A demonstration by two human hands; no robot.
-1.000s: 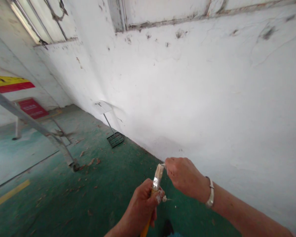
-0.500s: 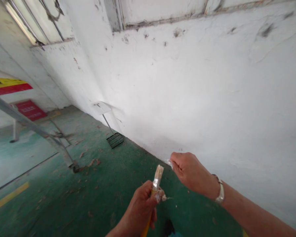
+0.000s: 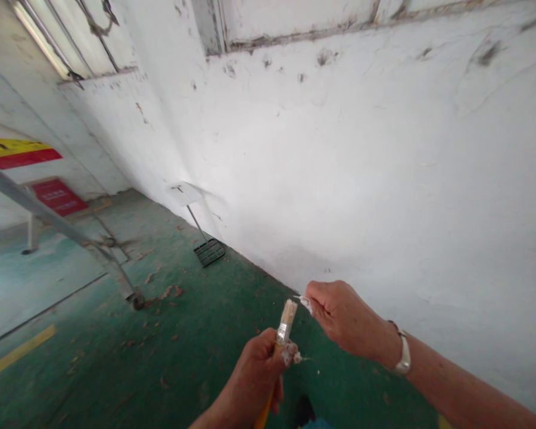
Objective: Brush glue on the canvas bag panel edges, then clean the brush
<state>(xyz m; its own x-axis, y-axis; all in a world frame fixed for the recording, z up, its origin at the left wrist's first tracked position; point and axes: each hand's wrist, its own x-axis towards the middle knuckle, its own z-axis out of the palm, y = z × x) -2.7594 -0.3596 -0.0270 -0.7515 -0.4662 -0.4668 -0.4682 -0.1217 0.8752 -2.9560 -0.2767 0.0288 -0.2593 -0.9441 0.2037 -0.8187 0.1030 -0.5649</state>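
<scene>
My left hand (image 3: 259,368) is closed around the yellow handle of a paintbrush (image 3: 284,329), whose pale bristles point upward. A smeared white clump (image 3: 291,354) clings to that hand's fingers by the metal ferrule. To the right, my right hand (image 3: 339,319) is closed in a pinch on a small white tuft (image 3: 304,302), with a thin wisp reaching toward the bristle tips. The tuft's exact kind is too small to make out. A gap lies between the tuft and the bristles. A metal bracelet (image 3: 402,353) circles the right wrist.
A white wall (image 3: 321,179) with chipped spots rises ahead and right. On the green floor (image 3: 170,339), strewn with flakes, a small stand (image 3: 209,252) is by the wall. A metal frame leg on a caster (image 3: 84,244) and a red sign (image 3: 59,196) are at the left.
My right hand has turned slightly, so the white tuft and its wisp now show more, nearer the brush tip. My left hand holds the brush almost unchanged.
</scene>
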